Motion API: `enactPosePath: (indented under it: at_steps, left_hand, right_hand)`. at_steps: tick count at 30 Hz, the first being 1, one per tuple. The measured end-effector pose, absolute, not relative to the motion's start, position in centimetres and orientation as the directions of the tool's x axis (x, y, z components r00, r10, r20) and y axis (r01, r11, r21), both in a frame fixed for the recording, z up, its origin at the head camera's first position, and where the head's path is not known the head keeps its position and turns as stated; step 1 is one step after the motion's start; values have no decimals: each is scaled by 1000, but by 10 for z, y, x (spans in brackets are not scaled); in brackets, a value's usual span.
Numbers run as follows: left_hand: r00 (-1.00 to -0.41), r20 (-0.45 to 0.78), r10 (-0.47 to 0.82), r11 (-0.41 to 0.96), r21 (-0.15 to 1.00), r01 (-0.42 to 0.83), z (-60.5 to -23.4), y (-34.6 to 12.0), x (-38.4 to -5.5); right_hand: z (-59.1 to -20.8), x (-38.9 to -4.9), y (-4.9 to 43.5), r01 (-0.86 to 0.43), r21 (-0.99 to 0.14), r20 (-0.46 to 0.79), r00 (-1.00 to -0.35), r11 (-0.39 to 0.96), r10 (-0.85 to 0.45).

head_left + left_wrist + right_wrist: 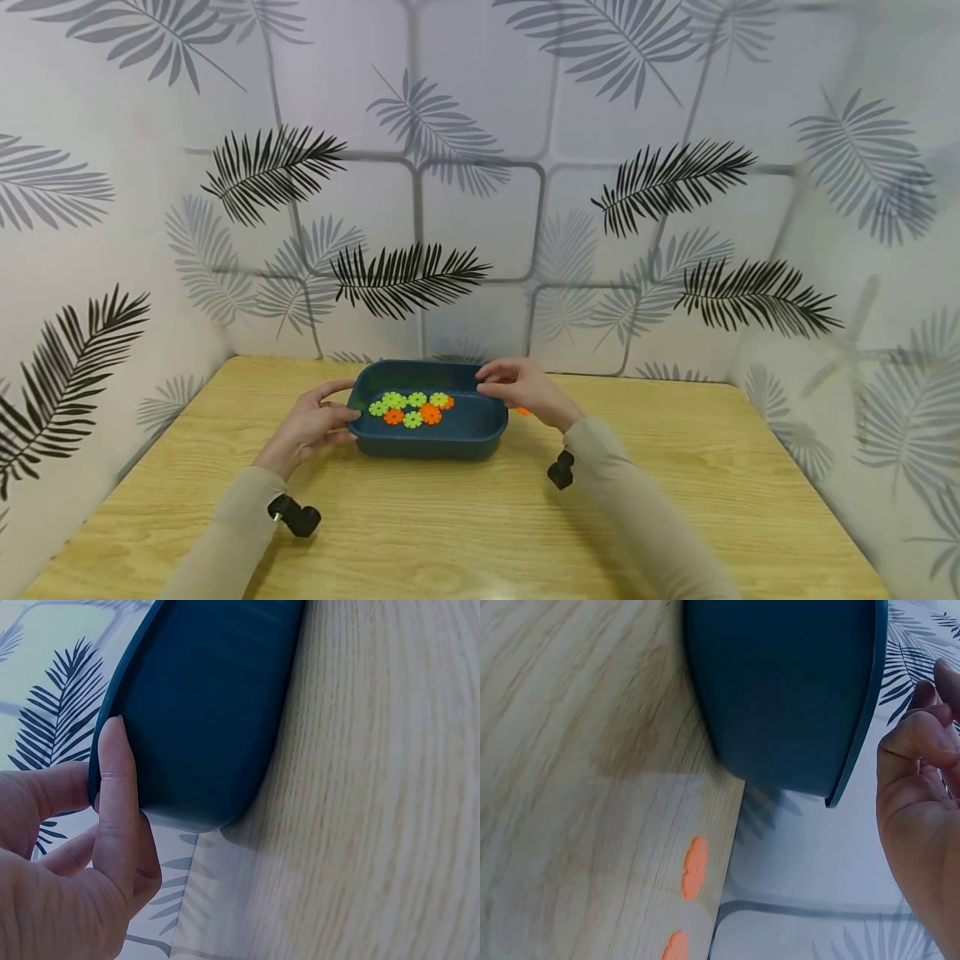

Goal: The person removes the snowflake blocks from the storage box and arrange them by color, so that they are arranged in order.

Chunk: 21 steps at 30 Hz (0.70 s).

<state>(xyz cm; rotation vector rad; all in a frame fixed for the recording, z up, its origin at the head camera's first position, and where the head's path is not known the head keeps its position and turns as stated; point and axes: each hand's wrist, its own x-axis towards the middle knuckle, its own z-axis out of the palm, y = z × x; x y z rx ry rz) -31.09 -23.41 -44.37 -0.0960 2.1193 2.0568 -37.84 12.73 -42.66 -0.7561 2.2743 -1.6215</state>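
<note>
A dark blue rectangular plastic basin (431, 448) stands on the table, with several green and orange flower-shaped plastic discs (412, 419) lying flat inside. My left hand (309, 427) grips its left end, the thumb over the rim and the fingers against the outer wall, as the left wrist view shows on the basin wall (202, 712). Over the right end hovers my right hand (525, 390), its fingers loosely bent above the rim and nothing visible between them. In the right wrist view that hand (922, 772) is beside the basin, partly cut off by the frame.
Two orange discs lie on the wooden table right of the basin: one disc (694, 868) near the table's back edge and another disc (676, 946) farther out. A wall with leaf-patterned covering (480, 217) rises right behind the table (420, 525).
</note>
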Motion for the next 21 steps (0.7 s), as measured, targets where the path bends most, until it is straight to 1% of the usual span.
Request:
enactPosePath:
  at_steps: [4,9,12,16,21]
  left_hand:
    - [-981,-172,84,46,985,-169,-444,-234,-311]
    - [-983,-168,76,64,984,-163,-445,-235,-311]
    - [-983,-168,74,62,985,-163,-445,-234,-311]
    - [-983,-167,75,63,985,-163,-445,-234,-310]
    - [-984,-159,76,77,985,-153,-445,-234,-309]
  right_hand:
    - [-427,-380,117,-276,-930,100,-825,244,-556]
    - [-429,-382,103,-327,-918,134,-787,224,-602]
    - [-430,-382,95,-342,-912,132,-768,226,-627]
    - [-431,-384,84,-329,-910,84,-741,251,-666]
    - [-431,-386,73,-284,-900,-29,-718,331,-696]
